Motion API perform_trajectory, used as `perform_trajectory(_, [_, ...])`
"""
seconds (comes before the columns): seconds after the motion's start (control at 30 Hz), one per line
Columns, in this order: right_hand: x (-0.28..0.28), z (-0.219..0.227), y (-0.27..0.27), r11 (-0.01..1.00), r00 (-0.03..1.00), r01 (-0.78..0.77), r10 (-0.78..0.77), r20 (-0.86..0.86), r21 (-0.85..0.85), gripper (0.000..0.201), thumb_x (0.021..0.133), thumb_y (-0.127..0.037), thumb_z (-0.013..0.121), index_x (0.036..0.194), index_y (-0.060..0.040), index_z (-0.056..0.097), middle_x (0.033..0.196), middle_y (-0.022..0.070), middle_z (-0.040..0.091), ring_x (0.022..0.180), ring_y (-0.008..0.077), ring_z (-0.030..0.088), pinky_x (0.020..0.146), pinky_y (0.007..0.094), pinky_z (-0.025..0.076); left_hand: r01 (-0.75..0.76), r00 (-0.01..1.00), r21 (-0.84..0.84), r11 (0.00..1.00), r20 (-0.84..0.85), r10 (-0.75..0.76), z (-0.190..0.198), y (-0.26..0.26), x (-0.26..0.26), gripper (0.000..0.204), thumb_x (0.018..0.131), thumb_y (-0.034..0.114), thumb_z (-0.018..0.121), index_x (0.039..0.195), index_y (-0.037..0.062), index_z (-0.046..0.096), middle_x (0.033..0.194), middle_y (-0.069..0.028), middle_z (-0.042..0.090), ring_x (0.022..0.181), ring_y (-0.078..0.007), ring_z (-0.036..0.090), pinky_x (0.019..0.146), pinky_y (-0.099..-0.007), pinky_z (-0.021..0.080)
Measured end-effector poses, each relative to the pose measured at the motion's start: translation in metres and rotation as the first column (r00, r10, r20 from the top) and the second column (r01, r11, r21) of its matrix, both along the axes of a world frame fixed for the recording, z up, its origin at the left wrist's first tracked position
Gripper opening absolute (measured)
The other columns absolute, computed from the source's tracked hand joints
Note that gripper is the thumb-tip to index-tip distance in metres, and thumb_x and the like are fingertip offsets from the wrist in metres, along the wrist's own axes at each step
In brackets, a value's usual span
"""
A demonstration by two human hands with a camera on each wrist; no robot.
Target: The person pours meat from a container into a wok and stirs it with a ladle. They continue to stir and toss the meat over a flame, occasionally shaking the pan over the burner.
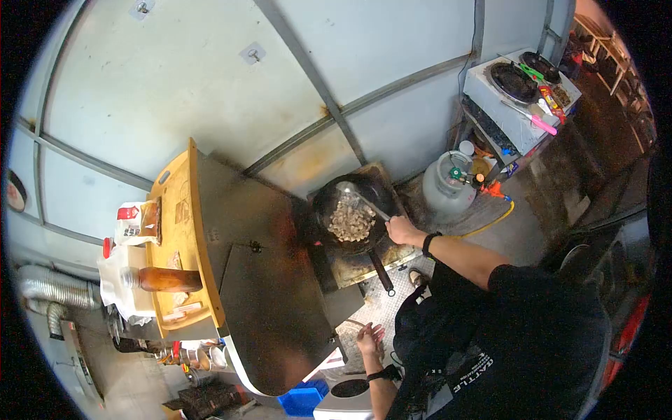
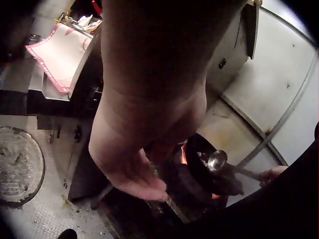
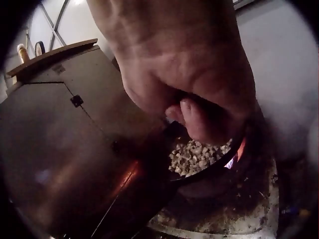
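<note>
My right hand [image 1: 402,229] grips the handle of a metal ladle [image 1: 347,187] over a black wok [image 1: 323,203]. In the left wrist view the round bowl of the ladle [image 2: 217,160] shines beside the wok's dark rim. Browned, diced food [image 1: 352,220] lies heaped in the wok, and the right wrist view shows these small pieces [image 3: 197,158] below my curled fingers. Flame glows under the wok. Its long handle [image 1: 381,273] points toward my body. My left hand [image 1: 369,339] hangs loosely near the metal panel, holding nothing, well away from the wok handle.
A tall metal panel [image 1: 269,301] stands left of the stove. Beyond it, a wooden board [image 1: 185,245] carries a bottle of brown liquid [image 1: 168,280] and food packets. A gas cylinder [image 1: 448,189] stands right of the stove, near a second burner unit [image 1: 500,112]. A blue bin [image 1: 302,399] is below.
</note>
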State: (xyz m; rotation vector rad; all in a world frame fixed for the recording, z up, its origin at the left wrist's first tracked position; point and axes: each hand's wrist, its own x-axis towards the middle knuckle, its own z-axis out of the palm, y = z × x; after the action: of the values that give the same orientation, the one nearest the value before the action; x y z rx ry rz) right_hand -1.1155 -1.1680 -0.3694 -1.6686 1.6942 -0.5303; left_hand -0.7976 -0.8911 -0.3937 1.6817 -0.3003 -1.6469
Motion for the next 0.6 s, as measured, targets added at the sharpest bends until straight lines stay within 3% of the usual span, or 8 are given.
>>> perform_trajectory(0.03, [0.003,-0.009,-0.006,0.999,0.999,-0.036,0.037,-0.024,0.013,0.042,0.099,-0.024,0.048,0.077,0.0078,0.064,0.067,0.024,0.062,0.06,0.0383,0.063,0.055,0.0487,0.051,-0.01,1.0,0.002,1.0,-0.003,0.01,0.001,0.001,-0.002,0.03,0.101,0.018,0.047,0.124,-0.0022,0.05,0.101,-0.0245,0.067,0.08,-0.0321,0.07,0.065,-0.0354,0.06])
perform_trajectory(0.1, [0.009,-0.021,-0.019,0.951,0.956,-0.182,0.231,-0.181,0.252,0.039,0.098,-0.023,0.049,0.08,0.0076,0.065,0.07,0.0242,0.064,0.062,0.039,0.064,0.055,0.0495,0.051,-0.018,1.0,0.007,1.0,-0.012,0.018,0.001,0.001,-0.003,0.03,0.101,0.017,0.047,0.123,-0.0022,0.05,0.101,-0.0246,0.067,0.079,-0.032,0.07,0.065,-0.0355,0.06])
perform_trajectory(0.17, [0.0,-0.04,-0.005,0.943,0.936,-0.306,0.323,-0.141,0.128,0.036,0.096,-0.021,0.052,0.079,0.0079,0.065,0.073,0.0242,0.066,0.065,0.0398,0.066,0.055,0.0492,0.052,0.004,1.0,0.04,0.999,0.006,-0.004,0.001,-0.002,-0.008,0.03,0.099,0.015,0.046,0.123,-0.0025,0.05,0.1,-0.0247,0.067,0.079,-0.0316,0.07,0.065,-0.0355,0.06])
perform_trajectory(0.27, [-0.012,0.063,0.027,0.925,0.925,-0.337,0.359,-0.121,0.175,0.033,0.093,-0.019,0.054,0.077,0.008,0.065,0.073,0.0256,0.066,0.068,0.0426,0.066,0.059,0.0508,0.053,0.021,1.0,0.055,0.998,-0.001,-0.021,-0.006,-0.003,-0.013,0.029,0.099,0.013,0.045,0.123,-0.003,0.05,0.101,-0.025,0.067,0.079,-0.0317,0.07,0.065,-0.0355,0.06])
perform_trajectory(0.37, [-0.03,0.099,0.055,0.936,0.914,-0.353,0.347,-0.21,0.008,0.029,0.09,-0.017,0.056,0.076,0.0073,0.065,0.072,0.0246,0.065,0.07,0.0439,0.066,0.061,0.0518,0.054,0.027,1.0,0.058,0.998,-0.004,-0.027,-0.012,0.0,-0.017,0.029,0.099,0.012,0.045,0.122,-0.0035,0.05,0.1,-0.0252,0.067,0.078,-0.0318,0.07,0.065,-0.0356,0.06])
perform_trajectory(0.47, [-0.04,0.082,0.084,0.903,0.869,-0.427,0.423,-0.256,0.044,0.026,0.089,-0.016,0.056,0.079,0.0066,0.064,0.076,0.0245,0.066,0.071,0.0433,0.067,0.061,0.0517,0.055,0.025,1.0,0.046,0.999,-0.013,-0.025,-0.022,0.0,-0.019,0.028,0.1,0.013,0.044,0.123,-0.0034,0.049,0.099,-0.0253,0.067,0.078,-0.0318,0.07,0.065,-0.0361,0.06])
perform_trajectory(0.53, [-0.042,0.102,0.089,0.896,0.866,-0.417,0.443,-0.233,0.152,0.024,0.09,-0.015,0.053,0.083,0.0056,0.064,0.08,0.026,0.066,0.073,0.0425,0.067,0.062,0.0522,0.055,0.041,0.999,0.075,0.996,-0.013,-0.04,-0.025,0.0,-0.021,0.028,0.1,0.013,0.044,0.123,-0.0033,0.049,0.099,-0.0254,0.067,0.078,-0.0317,0.07,0.064,-0.0364,0.06])
perform_trajectory(0.6, [-0.047,0.052,0.078,0.896,0.85,-0.44,0.438,-0.292,0.062,0.026,0.091,-0.016,0.053,0.083,0.0057,0.064,0.079,0.0259,0.066,0.073,0.0436,0.067,0.063,0.0529,0.054,0.08,0.997,0.045,0.996,0.002,-0.081,-0.033,0.002,-0.02,0.028,0.101,0.013,0.043,0.122,-0.0032,0.049,0.099,-0.0254,0.067,0.078,-0.0318,0.07,0.064,-0.037,0.06])
